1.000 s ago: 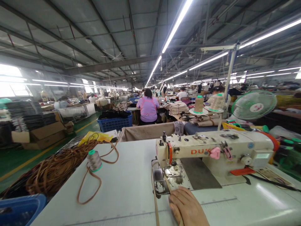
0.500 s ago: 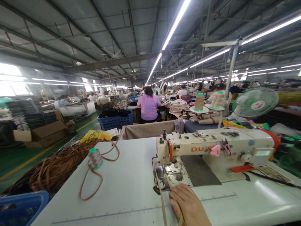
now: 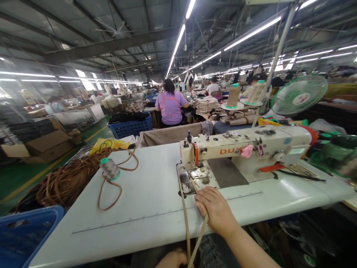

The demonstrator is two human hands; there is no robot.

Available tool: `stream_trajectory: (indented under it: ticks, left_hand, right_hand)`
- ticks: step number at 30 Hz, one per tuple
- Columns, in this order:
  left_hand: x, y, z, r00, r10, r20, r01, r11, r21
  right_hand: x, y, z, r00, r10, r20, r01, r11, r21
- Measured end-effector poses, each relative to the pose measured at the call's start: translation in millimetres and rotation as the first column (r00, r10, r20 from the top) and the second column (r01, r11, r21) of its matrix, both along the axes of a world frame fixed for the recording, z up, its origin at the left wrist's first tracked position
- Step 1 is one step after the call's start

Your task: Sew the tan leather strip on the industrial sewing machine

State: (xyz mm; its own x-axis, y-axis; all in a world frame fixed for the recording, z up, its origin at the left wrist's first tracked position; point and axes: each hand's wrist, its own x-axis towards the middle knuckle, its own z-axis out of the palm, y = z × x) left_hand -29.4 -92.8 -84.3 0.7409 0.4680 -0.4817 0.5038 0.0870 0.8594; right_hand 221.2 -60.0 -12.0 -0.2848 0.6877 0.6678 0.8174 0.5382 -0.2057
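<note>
My right hand (image 3: 213, 206) lies closed on a narrow beige strap (image 3: 202, 232), just in front of the needle plate of a white sewing machine (image 3: 214, 149). The strap leads from the presser foot area under my fingers, then hangs over the table's front edge. A second length of beige strap (image 3: 184, 216) runs down from the plate, left of that hand. My left hand (image 3: 173, 259) is low at the picture's bottom, below the table edge and beside the hanging straps. It is blurred and cut off, with its fingers mostly hidden.
A grey thread cone (image 3: 111, 169) stands on the white table (image 3: 156, 186) by a brown cord loop (image 3: 118, 195). Many brown cords (image 3: 69, 178) are heaped to the left, above a blue crate (image 3: 30, 230). A green fan (image 3: 299, 95) is at right; a co-worker (image 3: 170, 106) sits ahead.
The view has tipped downward, so the table and machine appear higher. My left hand has come into view at the bottom. My right hand stays on the strap near the needle plate.
</note>
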Motion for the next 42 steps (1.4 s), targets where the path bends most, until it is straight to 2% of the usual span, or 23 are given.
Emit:
stream_trajectory:
  ticks: [3,7,10,13,15,21,25,29,42]
  left_hand:
    - [-0.1,4.1,1.0,1.0,0.028,0.008,-0.028,0.999,0.047]
    - [3.5,3.5,18.1,0.992,0.128,0.017,-0.129,0.985,0.114]
    - [6.3,0.5,31.2,0.995,0.095,-0.031,-0.09,0.986,0.143]
    - [3.9,-2.0,37.9,0.996,-0.009,-0.094,0.024,0.988,0.154]
    - [0.3,-2.7,39.3,0.993,-0.037,-0.109,0.053,0.988,0.142]
    - [-3.2,-1.8,37.1,0.996,0.084,0.003,-0.084,0.996,0.043]
    - [-1.2,-1.5,38.8,0.999,0.008,-0.04,-0.005,0.996,0.092]
    - [-1.2,-0.6,40.9,0.993,-0.056,-0.102,0.065,0.994,0.084]
    - [-1.3,-4.4,48.0,0.993,-0.02,-0.117,0.034,0.992,0.118]
  right_hand:
    - [0.0,-0.5,-0.5,1.0,-0.011,0.015,0.011,1.0,0.006]
    - [-0.5,-1.5,0.4,1.0,-0.012,0.012,0.012,1.0,0.007]
    - [-0.5,-1.9,0.7,1.0,-0.008,0.002,0.008,1.0,-0.004]
    - [-0.3,-1.8,-0.2,1.0,-0.004,-0.005,0.004,1.0,-0.002]
    - [-0.2,-1.7,-1.0,1.0,-0.001,-0.012,0.001,1.0,-0.002]
    - [-0.6,-1.1,-1.6,1.0,-0.001,-0.005,0.001,1.0,-0.005]
    - [-0.7,-1.1,-1.7,1.0,0.001,-0.009,-0.001,1.0,-0.008]
    - [-0.8,-1.2,-1.8,1.0,-0.002,-0.017,0.003,1.0,0.007]
    - [-1.0,-2.2,2.1,1.0,-0.002,-0.028,0.002,1.0,0.002]
